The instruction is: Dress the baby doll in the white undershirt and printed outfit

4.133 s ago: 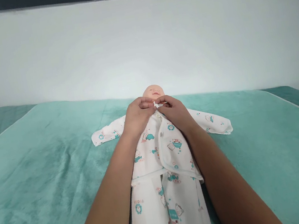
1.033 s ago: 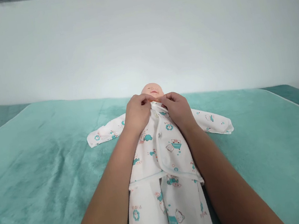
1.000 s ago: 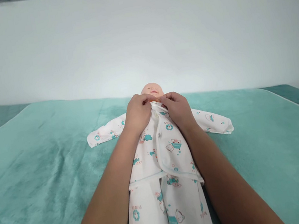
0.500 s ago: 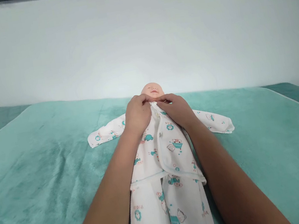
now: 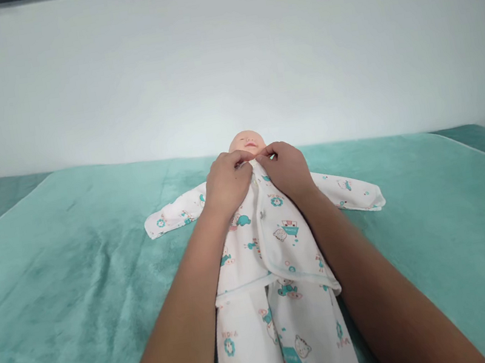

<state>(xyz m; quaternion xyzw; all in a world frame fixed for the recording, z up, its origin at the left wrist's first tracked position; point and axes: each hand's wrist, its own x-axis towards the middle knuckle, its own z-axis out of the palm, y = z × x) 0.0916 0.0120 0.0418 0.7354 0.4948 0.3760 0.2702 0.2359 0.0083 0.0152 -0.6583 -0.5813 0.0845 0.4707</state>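
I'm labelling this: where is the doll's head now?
In the head-camera view, the doll's head lies near centre, just beyond the left hand and right hand.

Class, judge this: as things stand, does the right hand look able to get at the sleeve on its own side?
Probably yes: the sleeve lies spread on the blanket beside the right hand, with nothing visible between them, though the hand is at the collar.

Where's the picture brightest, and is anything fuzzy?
Head view: the wall glows palest just behind the doll's head, dimming toward the corners; head view: the shirt's tiny lettering looks too soft to read; head view: the blanket shows darker, shadowy creases on the picture's left.
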